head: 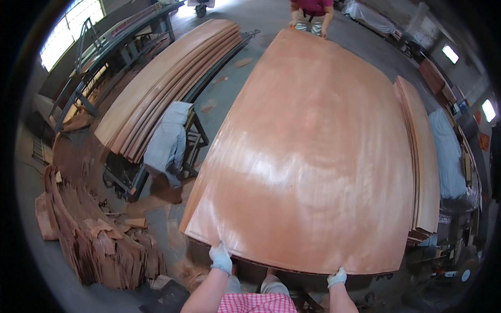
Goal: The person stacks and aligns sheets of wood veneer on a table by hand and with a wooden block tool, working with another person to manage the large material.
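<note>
A large reddish wood veneer sheet [309, 156] lies broad and flat before me, on top of a stack whose dark edge shows along the near side. My left hand [221, 258], in a pale glove, grips the near edge towards its left corner, thumb on top. Further right, my right hand [337, 277], gloved too, holds the same edge with the thumb above it. The fingers of both hands are hidden under the edge. At the far end a co-worker [312, 17] in a dark pink top has both hands at the sheet's far edge.
Left stands a long stack of veneer sheets [172, 78] on a cart, beside a cloth-draped stand [168, 133]. Torn veneer scraps [105, 242] are piled at lower left. More folded veneer [420, 156] adjoins the right side. A metal conveyor frame [117, 47] stands back left.
</note>
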`<state>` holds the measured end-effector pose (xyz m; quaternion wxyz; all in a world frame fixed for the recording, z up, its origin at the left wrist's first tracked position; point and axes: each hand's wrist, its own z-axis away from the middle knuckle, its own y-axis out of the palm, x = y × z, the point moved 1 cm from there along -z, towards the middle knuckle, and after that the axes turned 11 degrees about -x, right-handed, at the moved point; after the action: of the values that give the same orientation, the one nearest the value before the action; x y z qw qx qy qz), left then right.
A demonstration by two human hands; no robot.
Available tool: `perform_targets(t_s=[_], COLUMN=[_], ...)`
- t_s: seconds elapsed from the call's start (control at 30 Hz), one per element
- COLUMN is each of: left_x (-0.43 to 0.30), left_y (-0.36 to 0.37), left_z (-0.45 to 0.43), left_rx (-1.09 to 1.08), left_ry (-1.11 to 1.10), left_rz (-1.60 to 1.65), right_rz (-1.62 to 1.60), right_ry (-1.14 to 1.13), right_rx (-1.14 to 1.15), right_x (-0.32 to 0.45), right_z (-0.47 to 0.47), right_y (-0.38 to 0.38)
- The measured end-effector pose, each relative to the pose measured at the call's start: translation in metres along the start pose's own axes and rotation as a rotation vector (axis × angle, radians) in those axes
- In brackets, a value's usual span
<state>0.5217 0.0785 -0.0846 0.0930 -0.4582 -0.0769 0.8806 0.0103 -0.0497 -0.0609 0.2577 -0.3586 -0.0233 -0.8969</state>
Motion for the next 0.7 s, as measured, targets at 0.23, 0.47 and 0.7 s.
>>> perform_targets(t_s=[0.23,0.47,0.7], left_x=[-0.042,-0.057,-0.046], left_y=[0.048,0.011,0.01], left_z=[0.079,0.055,0.032], left_rx=[0.052,-0.1,-0.04], left_ry=[-0.11,-0.143,-0.119], left_rz=[-0.232,-0.002,-0.136], right_rz=[0.098,0.145,0.368], right_ry=[-0.131,-0.026,-0.041], right_rx=[0.139,0.121,0.024], right_x=[0.05,0.051,0.061], right_z=[-0.062,-0.043,-0.05], right_y=[-0.025,-0.022,-0.023])
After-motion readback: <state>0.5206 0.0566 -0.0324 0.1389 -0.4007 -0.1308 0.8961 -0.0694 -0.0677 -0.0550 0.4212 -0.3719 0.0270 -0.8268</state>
